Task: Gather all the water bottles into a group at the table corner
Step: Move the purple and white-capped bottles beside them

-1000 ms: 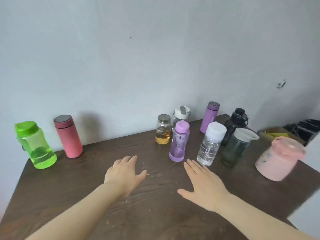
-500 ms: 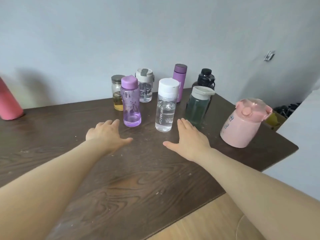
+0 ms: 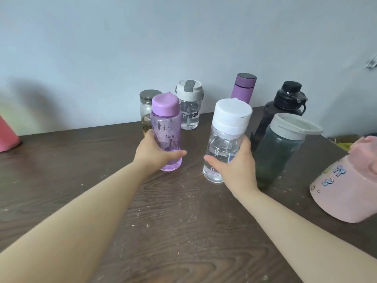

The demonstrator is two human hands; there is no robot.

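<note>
My left hand (image 3: 154,153) grips the lower part of a clear purple bottle (image 3: 166,127) with a purple cap. My right hand (image 3: 237,166) wraps around a clear bottle (image 3: 226,137) with a white cap. Both bottles stand on the dark wooden table (image 3: 163,221). Behind them stand a glass jar (image 3: 145,107) with amber liquid, a clear bottle with a white and grey lid (image 3: 188,104), a purple flask (image 3: 243,87), a black bottle (image 3: 282,107) and a dark green bottle with a grey lid (image 3: 279,148). A pink bottle (image 3: 346,188) stands at the right edge.
A pale wall (image 3: 183,37) runs along the table's far edge. A red flask (image 3: 7,135) shows at the far left edge of the view. Bare tabletop lies between my arms and toward me.
Both hands moved forward off the tabletop and closed around the purple bottle and the white-capped bottle. The view has moved closer to the bottles.
</note>
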